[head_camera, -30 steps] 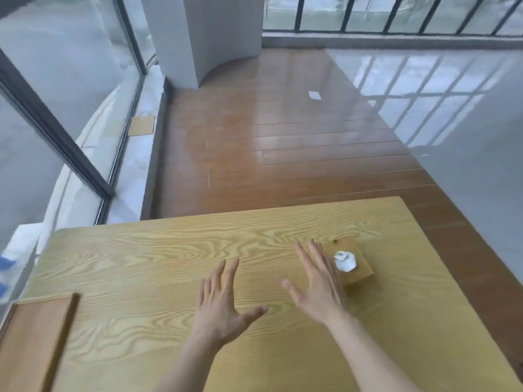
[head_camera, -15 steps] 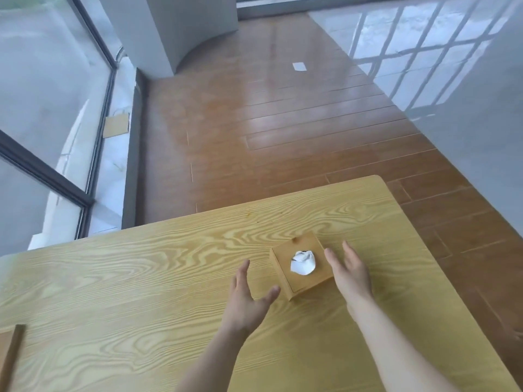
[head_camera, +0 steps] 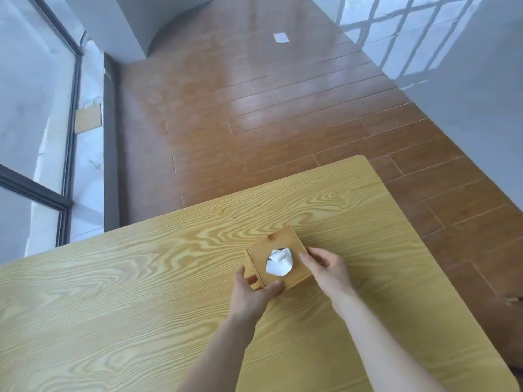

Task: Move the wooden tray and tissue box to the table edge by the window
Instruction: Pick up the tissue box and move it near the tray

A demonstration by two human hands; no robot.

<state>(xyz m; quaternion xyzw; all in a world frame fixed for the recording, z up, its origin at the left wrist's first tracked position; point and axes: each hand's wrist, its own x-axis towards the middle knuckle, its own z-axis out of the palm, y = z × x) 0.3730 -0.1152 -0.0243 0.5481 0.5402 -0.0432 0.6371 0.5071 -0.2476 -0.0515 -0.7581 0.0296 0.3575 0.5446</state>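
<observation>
A small square wooden tissue box [head_camera: 283, 244] with a white tissue [head_camera: 279, 262] poking from its top stands on the light wooden table [head_camera: 141, 292], right of centre. My left hand [head_camera: 249, 292] grips the box's near left corner, thumb on the front face. My right hand [head_camera: 328, 270] holds its right side, fingers against the wall. The box rests on the tabletop. The wooden tray is out of view.
The table's far edge [head_camera: 254, 190] and rounded far right corner [head_camera: 362, 158] lie beyond the box. Tall windows with dark frames [head_camera: 68, 137] run along the left. Brown plank floor [head_camera: 254, 108] stretches ahead, with a white scrap [head_camera: 281, 38] on it.
Both hands moved from open beside the box to closing on its two sides. The view shifted right, so the tray at the left edge left the frame.
</observation>
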